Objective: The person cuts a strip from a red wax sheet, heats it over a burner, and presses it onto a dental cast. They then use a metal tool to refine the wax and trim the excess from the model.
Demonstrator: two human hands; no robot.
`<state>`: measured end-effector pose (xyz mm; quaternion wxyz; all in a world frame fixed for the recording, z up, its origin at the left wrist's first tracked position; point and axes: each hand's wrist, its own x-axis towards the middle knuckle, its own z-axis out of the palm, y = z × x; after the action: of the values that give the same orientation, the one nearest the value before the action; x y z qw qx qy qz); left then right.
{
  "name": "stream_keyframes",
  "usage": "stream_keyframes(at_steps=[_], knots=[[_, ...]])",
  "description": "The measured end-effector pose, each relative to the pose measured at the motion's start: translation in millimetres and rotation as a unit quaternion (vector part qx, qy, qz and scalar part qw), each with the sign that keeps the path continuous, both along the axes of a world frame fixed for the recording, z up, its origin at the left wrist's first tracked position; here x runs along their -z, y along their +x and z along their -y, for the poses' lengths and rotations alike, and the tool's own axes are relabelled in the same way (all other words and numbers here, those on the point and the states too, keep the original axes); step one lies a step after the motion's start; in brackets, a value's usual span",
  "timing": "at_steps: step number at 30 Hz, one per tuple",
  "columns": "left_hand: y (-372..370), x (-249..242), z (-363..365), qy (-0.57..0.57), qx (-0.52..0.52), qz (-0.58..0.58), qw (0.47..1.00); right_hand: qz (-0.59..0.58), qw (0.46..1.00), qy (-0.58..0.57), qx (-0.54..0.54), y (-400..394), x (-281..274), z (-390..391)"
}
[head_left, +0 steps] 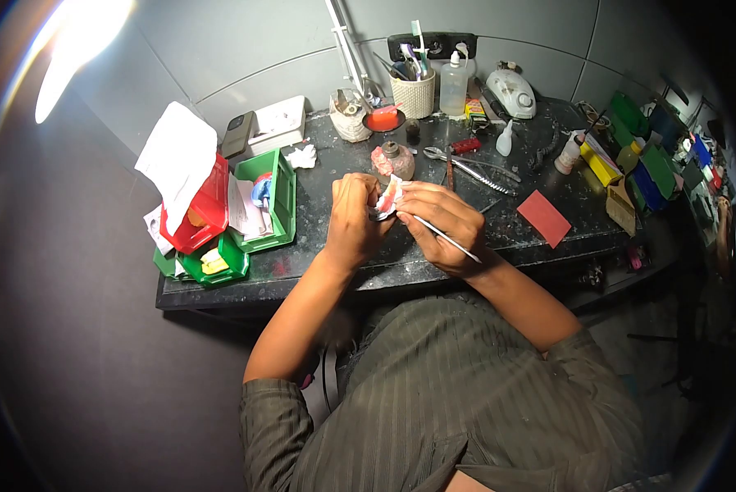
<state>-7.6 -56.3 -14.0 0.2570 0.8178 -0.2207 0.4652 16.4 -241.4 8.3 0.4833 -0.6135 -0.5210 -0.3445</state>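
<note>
My left hand (354, 215) is closed around the edge of a small dental cast (389, 197), white with a pink, wax-like layer, above the front part of the black bench. My right hand (443, 220) pinches a thin, light-coloured hand tool (451, 240), its shaft slanting down to the right. The fingertips of this hand also reach the right side of the cast. Fingers hide the tool's working tip. Just behind the cast stands a glass spirit burner (398, 164), with pink material beside it.
Green bins (282, 201) and a red bin (212, 209) holding papers stand left. A long metal tool (478, 174), a red lighter (466, 146) and a pink-red sheet (544, 219) lie right. Behind are a brush cup (413, 94), a clear bottle (454, 86) and a white device (511, 90).
</note>
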Motion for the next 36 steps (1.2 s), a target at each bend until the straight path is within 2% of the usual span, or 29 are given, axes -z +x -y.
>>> stream_keyframes(at_steps=[15, 20, 23, 36], knots=[[-2.2, 1.4, -2.4, -0.016, 0.001, -0.047, 0.999, -0.022, 1.0, -0.014, 0.007, 1.2, 3.4, 3.4], [-1.1, 2.8, -3.5, -0.004, 0.011, -0.056, 0.998, -0.081, 0.997, 0.016, 0.008, -0.9, 0.3, 5.8], [-1.9, 3.2, -2.8, -0.024, 0.038, -0.077, 0.996, -0.025, 0.999, -0.02, -0.007, 4.2, -1.9, 7.7], [-2.3, 5.5, -3.6, -0.045, 0.051, -0.128, 0.989, -0.042, 0.999, -0.013, -0.009, 0.4, 0.2, 4.6]])
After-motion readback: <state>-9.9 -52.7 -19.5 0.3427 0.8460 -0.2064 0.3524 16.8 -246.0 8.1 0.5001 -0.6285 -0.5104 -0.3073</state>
